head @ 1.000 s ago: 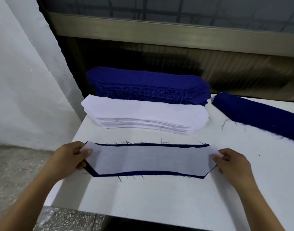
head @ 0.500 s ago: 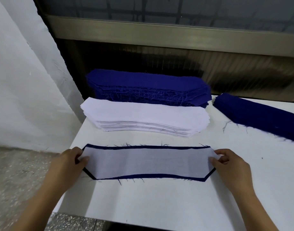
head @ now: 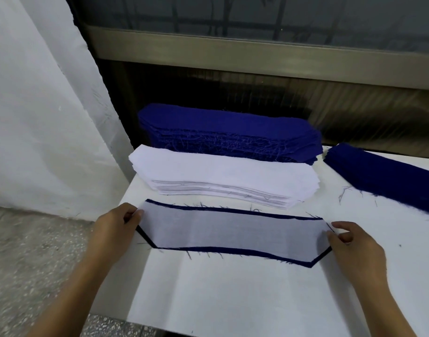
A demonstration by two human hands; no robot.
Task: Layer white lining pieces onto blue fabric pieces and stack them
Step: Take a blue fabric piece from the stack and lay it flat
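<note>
lying left-to-right, white lining [head: 232, 234] covers blue piece [head: 310, 263], ends pinched.

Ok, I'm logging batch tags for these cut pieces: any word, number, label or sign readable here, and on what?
None: no text shows on the white lining piece, the white pile, the tall blue pile, the flat blue stack or the table.
</note>
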